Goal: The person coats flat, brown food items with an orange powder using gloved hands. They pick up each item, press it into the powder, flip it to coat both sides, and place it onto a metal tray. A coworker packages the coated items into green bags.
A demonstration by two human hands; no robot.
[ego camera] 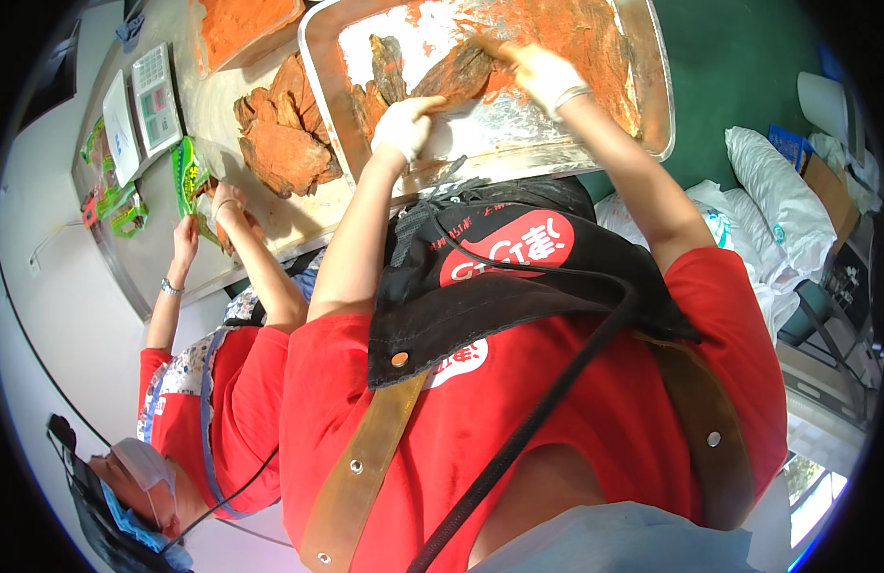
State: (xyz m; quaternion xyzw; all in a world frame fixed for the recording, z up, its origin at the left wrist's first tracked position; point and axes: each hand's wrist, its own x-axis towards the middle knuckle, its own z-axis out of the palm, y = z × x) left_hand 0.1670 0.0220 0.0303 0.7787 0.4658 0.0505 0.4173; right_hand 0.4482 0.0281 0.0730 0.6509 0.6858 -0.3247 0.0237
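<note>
A large metal tray (pixel 326 79) in front of me is smeared with orange-red powder (pixel 571 32). In it lies a dark, leathery flat piece of dried food (pixel 452 74), partly dusted with the powder. My left hand (pixel 402 127), in a whitish glove, grips its near edge with thumb and fingers. My right hand (pixel 545 77), gloved too and blurred, has its stained fingers against the far right end of the piece; whether they pinch it is unclear. Another dark piece (pixel 389 68) rests in the tray left of it.
Powder-coated pieces (pixel 284 143) are heaped on the table (pixel 198 100) left of the tray. Beyond stands a plastic tub of orange powder (pixel 248 25). A digital scale (pixel 155 100) is farther left. A co-worker's hands (pixel 227 200) hold a green packet (pixel 187 175). White sacks (pixel 778 193) lie at right.
</note>
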